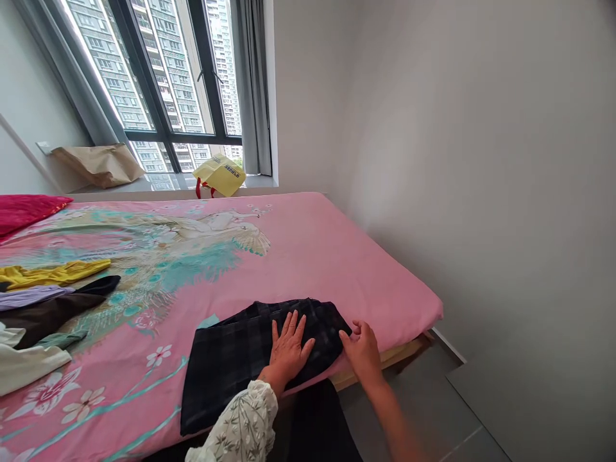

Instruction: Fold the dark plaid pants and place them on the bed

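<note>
A dark plaid garment, black with faint grey checks, lies folded along the front edge of the bed. Its exact kind cannot be made out. Flat on its right part rests my left hand, fingers spread and pressing down on the cloth. At the garment's right end, my right hand has its fingers curled, with thumb and fingertips closed on the cloth edge. A patterned white sleeve covers my left forearm.
The bed has a pink floral sheet. On the left lie several clothes, among them a yellow garment and a dark brown one. A red pillow is at far left. A brown paper bag and yellow bag sit by the window.
</note>
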### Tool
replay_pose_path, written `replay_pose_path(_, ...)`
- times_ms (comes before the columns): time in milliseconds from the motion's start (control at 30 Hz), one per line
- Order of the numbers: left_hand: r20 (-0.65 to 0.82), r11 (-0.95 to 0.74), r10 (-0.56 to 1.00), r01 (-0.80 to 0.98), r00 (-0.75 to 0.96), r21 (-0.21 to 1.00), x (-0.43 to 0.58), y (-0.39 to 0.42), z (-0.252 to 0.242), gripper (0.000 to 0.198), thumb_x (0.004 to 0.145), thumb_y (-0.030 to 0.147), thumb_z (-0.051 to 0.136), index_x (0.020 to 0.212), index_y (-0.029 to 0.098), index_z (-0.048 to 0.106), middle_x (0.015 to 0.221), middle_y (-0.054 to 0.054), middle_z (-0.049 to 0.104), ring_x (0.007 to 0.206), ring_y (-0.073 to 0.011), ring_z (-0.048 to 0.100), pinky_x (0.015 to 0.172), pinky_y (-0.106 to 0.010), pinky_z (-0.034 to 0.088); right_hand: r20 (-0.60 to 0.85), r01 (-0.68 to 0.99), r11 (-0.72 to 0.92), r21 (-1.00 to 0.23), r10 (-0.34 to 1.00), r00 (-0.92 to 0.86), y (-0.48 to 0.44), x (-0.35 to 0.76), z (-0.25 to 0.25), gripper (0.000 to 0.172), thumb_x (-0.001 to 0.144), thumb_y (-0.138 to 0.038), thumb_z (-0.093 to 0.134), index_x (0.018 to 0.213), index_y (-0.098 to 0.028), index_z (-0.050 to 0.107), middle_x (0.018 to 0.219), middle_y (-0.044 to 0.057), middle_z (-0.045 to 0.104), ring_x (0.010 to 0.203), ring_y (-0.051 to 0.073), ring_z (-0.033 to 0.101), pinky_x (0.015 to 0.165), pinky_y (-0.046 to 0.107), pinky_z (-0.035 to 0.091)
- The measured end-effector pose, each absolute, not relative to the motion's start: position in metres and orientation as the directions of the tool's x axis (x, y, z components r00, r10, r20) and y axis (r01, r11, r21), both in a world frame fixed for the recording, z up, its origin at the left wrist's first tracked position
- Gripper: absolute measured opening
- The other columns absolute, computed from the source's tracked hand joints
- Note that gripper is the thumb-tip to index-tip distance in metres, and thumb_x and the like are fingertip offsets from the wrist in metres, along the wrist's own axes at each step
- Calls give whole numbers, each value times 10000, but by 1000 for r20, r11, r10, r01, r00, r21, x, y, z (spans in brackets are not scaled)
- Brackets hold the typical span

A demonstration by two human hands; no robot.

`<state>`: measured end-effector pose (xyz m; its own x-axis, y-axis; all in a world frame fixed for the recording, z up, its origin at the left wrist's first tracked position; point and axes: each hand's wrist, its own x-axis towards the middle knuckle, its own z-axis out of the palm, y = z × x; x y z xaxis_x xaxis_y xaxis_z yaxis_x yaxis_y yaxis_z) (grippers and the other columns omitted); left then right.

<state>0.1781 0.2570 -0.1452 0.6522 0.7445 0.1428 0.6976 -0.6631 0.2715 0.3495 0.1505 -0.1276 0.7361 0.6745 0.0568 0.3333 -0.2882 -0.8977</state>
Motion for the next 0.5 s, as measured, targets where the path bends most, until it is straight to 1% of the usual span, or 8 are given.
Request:
replay_pose_path(67,129,-677,726,671,675,301,174,258,-141,667,868,594,310,1438,249,272,1532,-72,201,1411,-255,163,1119,-576,-24,219,607,-294,-738,747,628,153,336,-121,345,797,-445,530,982,-160,588,988,121,618,981,258,541,918,397,400)
replay_pose_path(100,123,-685,715,656,688,316,172,258,-139,689,856,619,314,1437,251,272,1533,-78,195,1410,-262,161,1114,-586,-20,232,702,-308,-642,795,561,155,330,-118,330,816,-451,503,942,-166,613,960,119,628,972,265,541,904,394,398)
replay_pose_path(133,115,-695,701,639,704,329,170,258,-137,711,843,639,322,1437,250,273,1535,-85,185,1411,-271,156,1109,-598,-17,193,752,-336,-567,834,518,157,324,-116,325,819,-454,501,914,-172,631,943,119,636,967,273,544,890,390,397)
replay_pose_path(200,104,-722,664,599,740,345,167,254,-135,755,818,661,359,1439,243,265,1537,-106,165,1411,-288,145,1101,-614,-7,84,784,-415,-462,859,505,163,315,-112,334,790,-457,541,929,-171,643,960,129,646,982,288,550,865,382,401)
replay_pose_path(300,118,-750,627,556,770,358,161,240,-137,761,817,611,421,1444,213,257,1532,-128,171,1410,-296,143,1108,-610,33,-23,747,-512,-424,831,556,172,312,-110,454,735,-466,593,1062,-151,600,1025,140,645,1005,289,566,825,362,420)
replay_pose_path(367,167,-736,652,564,740,376,154,223,-141,693,848,510,434,1436,177,282,1521,-137,218,1407,-291,163,1119,-593,87,-61,737,-527,-422,828,557,176,315,-108,483,721,-476,593,1073,-145,596,1023,142,651,998,289,580,799,358,431)
replay_pose_path(467,296,-705,697,549,653,448,135,187,-144,519,880,346,414,1365,160,415,1459,-141,364,1376,-278,266,1115,-548,219,-87,748,-503,-433,849,521,178,319,-102,346,728,-442,563,900,-155,648,930,138,668,952,296,597,769,366,432)
replay_pose_path(500,327,-709,690,513,646,483,128,175,-145,460,884,310,406,1320,179,470,1407,-137,436,1342,-269,335,1096,-522,283,-99,715,-493,-496,850,518,178,319,-99,297,721,-418,564,833,-156,648,880,132,667,920,291,603,751,362,433)
